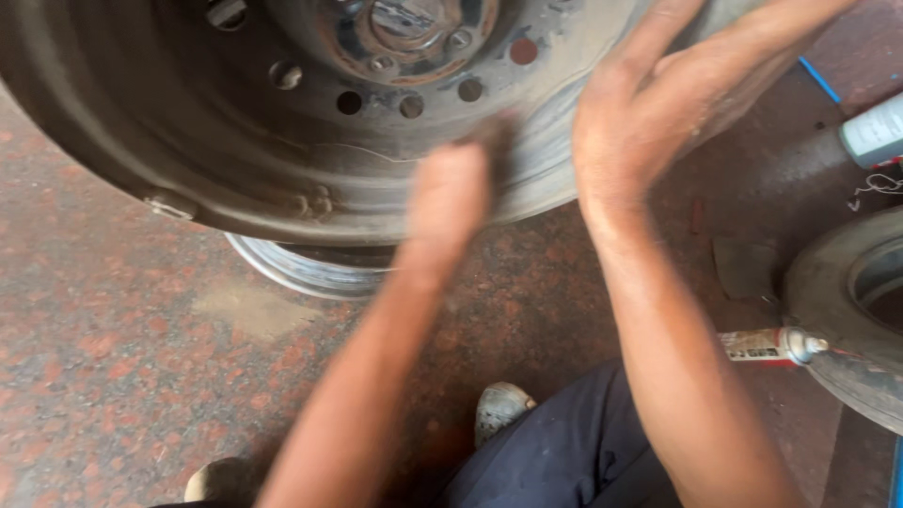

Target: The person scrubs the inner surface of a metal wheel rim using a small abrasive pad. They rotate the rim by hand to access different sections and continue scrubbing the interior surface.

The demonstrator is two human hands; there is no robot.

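Big grey steel wheel rim (282,160) lies on the speckled reddish floor (122,357), propped over a smaller shiny rim (301,268); left hand (456,193) blurred against the rim's inner wall, grip unreadable; right hand (640,103) flat on the rim, fingers spread, clasping nothing; tyre (837,310) and tube (771,345) off right.

We are looking at a tyre or vehicle repair workshop. A large bare steel wheel rim (282,141), dusty and rusting at its hub, is lying over a second rim (301,268) on a stained speckled stone floor (113,376). A worn tyre (837,310) is sitting at the right edge, with a small tube (767,345) lying beside it.
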